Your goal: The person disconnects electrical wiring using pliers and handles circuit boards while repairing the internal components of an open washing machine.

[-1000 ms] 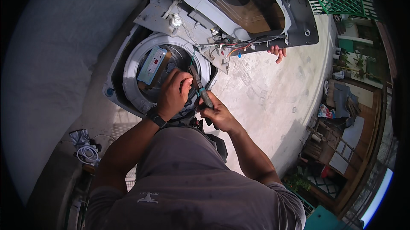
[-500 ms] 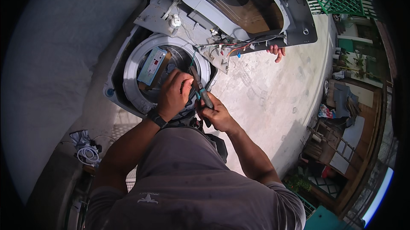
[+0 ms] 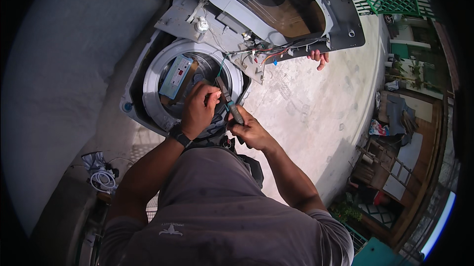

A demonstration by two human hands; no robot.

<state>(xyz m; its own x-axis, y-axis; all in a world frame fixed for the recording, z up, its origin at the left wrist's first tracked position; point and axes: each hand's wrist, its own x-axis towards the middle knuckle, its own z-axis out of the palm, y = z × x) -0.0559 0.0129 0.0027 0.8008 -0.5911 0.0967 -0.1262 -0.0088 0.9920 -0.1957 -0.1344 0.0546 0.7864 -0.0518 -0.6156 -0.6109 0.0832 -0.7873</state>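
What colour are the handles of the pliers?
Teal-green with dark trim on the pliers, in the head view.

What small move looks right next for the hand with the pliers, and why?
Probably a gentle squeeze of the pliers by the right hand. Their tip already sits at the thin wire pinched by the left hand over the open washing machine tub, so nothing seems to need repositioning. Whether the tip already grips it is too small to tell.
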